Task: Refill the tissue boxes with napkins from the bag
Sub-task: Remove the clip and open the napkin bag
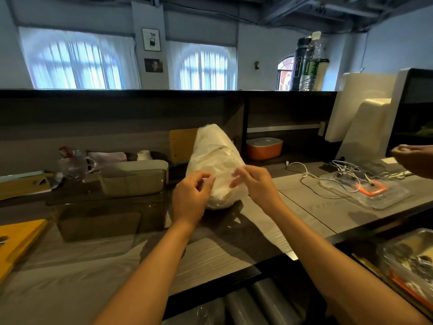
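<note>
A clear plastic bag [214, 158] stuffed with white napkins stands upright on the counter in the middle of the view. My left hand [191, 195] is at the bag's lower left side, its fingers curled and pinching the plastic. At the lower right side my right hand [254, 181] also pinches the plastic with its fingertips. Two smoky translucent tissue boxes stand left of the bag: a large one [110, 219] in front and a smaller one [133, 181] stacked behind it.
Another person's hand [413, 160] reaches in at the right edge. White cables lie on a clear tray with an orange lid [367, 191]. An orange container [264, 148] sits on the shelf behind. Yellow boards [18, 240] lie at the left.
</note>
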A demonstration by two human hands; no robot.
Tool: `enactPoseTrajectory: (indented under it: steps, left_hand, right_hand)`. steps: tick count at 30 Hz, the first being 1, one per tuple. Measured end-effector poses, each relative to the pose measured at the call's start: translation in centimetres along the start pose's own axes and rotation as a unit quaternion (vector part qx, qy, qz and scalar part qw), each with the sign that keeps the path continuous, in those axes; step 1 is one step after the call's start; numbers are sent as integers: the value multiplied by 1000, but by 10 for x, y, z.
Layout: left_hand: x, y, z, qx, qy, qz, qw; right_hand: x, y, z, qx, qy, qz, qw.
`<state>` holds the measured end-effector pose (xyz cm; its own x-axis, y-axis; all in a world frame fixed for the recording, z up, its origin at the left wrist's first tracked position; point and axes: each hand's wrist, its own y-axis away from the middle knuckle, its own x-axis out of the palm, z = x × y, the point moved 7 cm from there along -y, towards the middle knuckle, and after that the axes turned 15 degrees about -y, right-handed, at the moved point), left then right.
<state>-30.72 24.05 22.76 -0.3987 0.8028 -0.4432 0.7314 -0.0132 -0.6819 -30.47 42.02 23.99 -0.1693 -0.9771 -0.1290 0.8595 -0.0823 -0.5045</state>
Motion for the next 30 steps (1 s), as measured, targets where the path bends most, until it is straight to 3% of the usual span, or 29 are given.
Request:
enactPoseTrajectory:
  steps: [2,4,6,9,11,13,15,20,23,26,30]
  left_hand:
    - [8,-2,-3,61,-114,3,992]
    - [20,-6,4,61,-144,52,986]
    - [30,-8,14,44,-143,105,983]
    - [29,-10,26,-16,-116,107,987]
    - [23,-17,32,-53,-93,54,993]
    - [16,-21,37,-100,-31,13,994]
    - [10,-24,40,-131,8,-9,991]
    - [1,-20,18,-78,43,-36,995]
    - [6,-22,11,-16,-27,-23,999]
    - [18,-22,14,-18,-84,22,996]
    - [18,-20,23,-66,-83,17,994]
  right_hand:
    - [-11,-5,11,10,-54,-47,997]
    - [-15,-12,17,24,-84,-61,994]
    - [-14,-15,20,12,-41,-71,997]
    - [-19,9,47,-128,68,-149,978]
    - [-7,32,57,-200,32,-94,975]
    - [19,44,47,-136,-26,38,990]
    - [38,45,24,-54,-13,125,991]
    - [30,25,-2,11,29,83,996]
    - [28,10,-3,14,19,64,998]
    - [30,-5,-14,31,4,57,998]
    - [39,-15,-32,14,191,51,980]
